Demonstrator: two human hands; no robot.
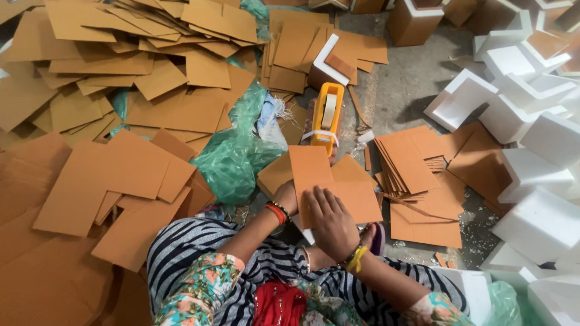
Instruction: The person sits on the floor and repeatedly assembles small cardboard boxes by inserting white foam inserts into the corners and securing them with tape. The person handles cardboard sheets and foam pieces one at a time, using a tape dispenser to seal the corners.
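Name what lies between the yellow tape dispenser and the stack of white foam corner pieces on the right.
In the head view, between the yellow tape dispenser and the white foam corner pieces lies bare grey floor, then a fanned stack of brown cardboard sheets.

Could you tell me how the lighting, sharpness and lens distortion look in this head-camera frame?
Head view: soft, even light with faint shadows beside the white foam corners; no glare except mild sheen on the green plastic bag; the right hand and cardboard piece are sharp; wide-angle lens bends the edges.
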